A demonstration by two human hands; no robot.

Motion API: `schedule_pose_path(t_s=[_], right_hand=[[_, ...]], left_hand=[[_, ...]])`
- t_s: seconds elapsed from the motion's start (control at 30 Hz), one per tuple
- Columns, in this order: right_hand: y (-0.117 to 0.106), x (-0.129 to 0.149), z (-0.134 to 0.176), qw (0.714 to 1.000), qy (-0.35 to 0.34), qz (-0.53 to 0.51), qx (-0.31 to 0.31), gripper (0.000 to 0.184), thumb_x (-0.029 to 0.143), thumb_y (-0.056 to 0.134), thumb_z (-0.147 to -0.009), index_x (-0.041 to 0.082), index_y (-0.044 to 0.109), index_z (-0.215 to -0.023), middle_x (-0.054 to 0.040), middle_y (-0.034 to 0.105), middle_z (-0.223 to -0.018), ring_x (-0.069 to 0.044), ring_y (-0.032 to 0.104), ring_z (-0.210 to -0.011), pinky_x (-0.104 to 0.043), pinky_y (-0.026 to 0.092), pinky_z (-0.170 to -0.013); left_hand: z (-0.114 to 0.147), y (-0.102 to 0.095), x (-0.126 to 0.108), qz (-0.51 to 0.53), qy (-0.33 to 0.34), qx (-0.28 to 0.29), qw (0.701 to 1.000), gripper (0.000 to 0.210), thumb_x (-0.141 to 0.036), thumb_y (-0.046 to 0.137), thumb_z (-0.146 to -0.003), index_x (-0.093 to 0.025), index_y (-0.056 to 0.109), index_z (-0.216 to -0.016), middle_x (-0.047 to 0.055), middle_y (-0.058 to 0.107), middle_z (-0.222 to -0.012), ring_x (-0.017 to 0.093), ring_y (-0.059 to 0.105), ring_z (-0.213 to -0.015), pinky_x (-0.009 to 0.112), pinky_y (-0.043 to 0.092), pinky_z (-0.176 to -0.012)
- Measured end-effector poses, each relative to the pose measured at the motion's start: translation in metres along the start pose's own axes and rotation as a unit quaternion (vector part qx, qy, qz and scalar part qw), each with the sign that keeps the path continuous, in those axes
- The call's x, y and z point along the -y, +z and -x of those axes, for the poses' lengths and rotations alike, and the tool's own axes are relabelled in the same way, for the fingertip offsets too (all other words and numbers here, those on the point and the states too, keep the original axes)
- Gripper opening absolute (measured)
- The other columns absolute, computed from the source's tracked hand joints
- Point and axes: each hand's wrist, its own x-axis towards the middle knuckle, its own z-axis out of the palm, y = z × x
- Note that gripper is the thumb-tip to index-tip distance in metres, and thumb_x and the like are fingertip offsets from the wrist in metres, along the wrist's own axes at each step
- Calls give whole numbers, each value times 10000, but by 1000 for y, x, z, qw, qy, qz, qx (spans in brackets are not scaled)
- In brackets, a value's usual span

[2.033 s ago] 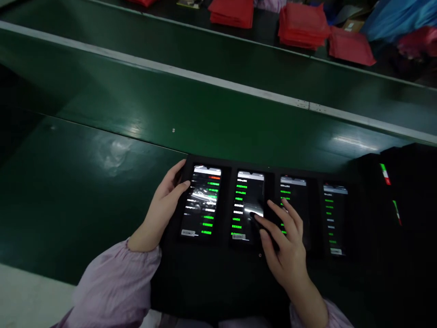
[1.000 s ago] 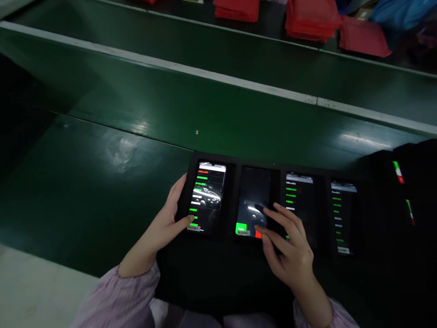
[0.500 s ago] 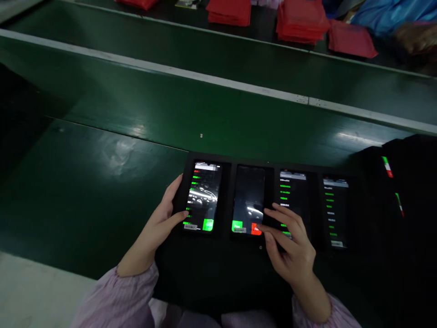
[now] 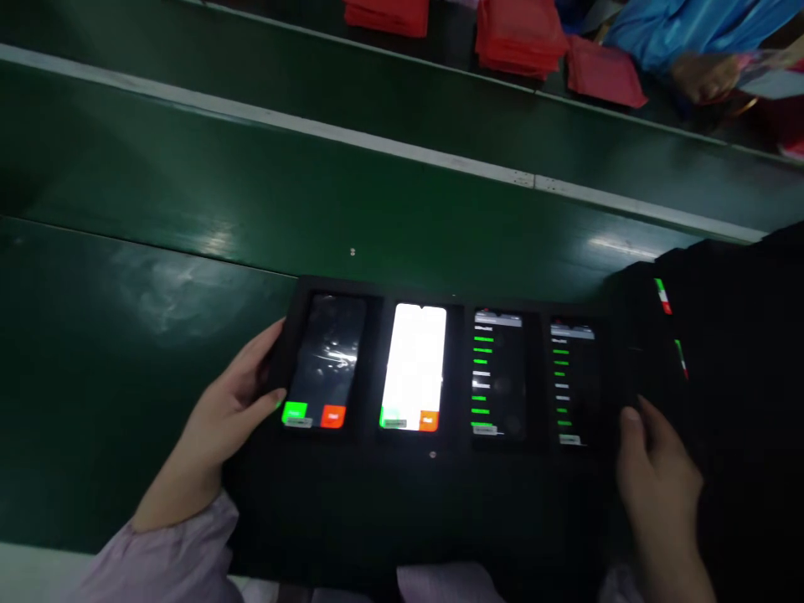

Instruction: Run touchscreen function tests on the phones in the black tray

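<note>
A black tray [image 4: 368, 456] holds several smartphones in a row of recesses. My left hand [image 4: 229, 410] grips its left end, thumb on top beside the leftmost phone [image 4: 330, 352], which has a dark screen with a green and an orange-red button. Beside it, the second phone [image 4: 414, 360] glows white with similar buttons. Lists of green and white lines show on the third phone [image 4: 506, 377] and the rightmost phone [image 4: 581, 385]. My right hand [image 4: 659, 477] is closed round the tray's right end, its fingers partly hidden in the dark.
Dark stacked trays [image 4: 729, 335] with small lit screen edges rise at the right. Beyond the green bench [image 4: 144, 335], a pale rail [image 4: 377, 142] crosses the view. Red pouches [image 4: 521, 38] lie in stacks behind it, near another person's hand [image 4: 703, 77] and blue sleeve [image 4: 697, 33].
My right hand has left the second phone for the tray's right end. The leftmost screen went from a list to dark with buttons; the second turned from dark to white.
</note>
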Motion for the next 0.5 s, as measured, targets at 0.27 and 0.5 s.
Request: schedule_pose_path(t_s=[0.27, 0.5], right_hand=[[9, 56, 25, 990, -122, -65, -31, 556, 553, 475, -1076, 79, 697, -1261, -222, 685, -1216, -385, 666, -1166, -525, 577, -888], [15, 114, 40, 902, -363, -220, 75, 188, 110, 561, -1024, 171, 711, -1119, -112, 605, -1317, -290, 449, -1426, -420, 519, -1067]], left_hand=[[2, 4, -18, 60, 28, -211, 975, 514, -211, 782, -634, -266, 801, -1145, -38, 739, -1259, 293, 541, -1401, 456, 269, -1324], [-20, -2, -16, 128, 29, -249, 960, 460, -258, 730, -414, -203, 796, -865, 33, 785, -1062, 349, 541, -1383, 488, 244, -1336]])
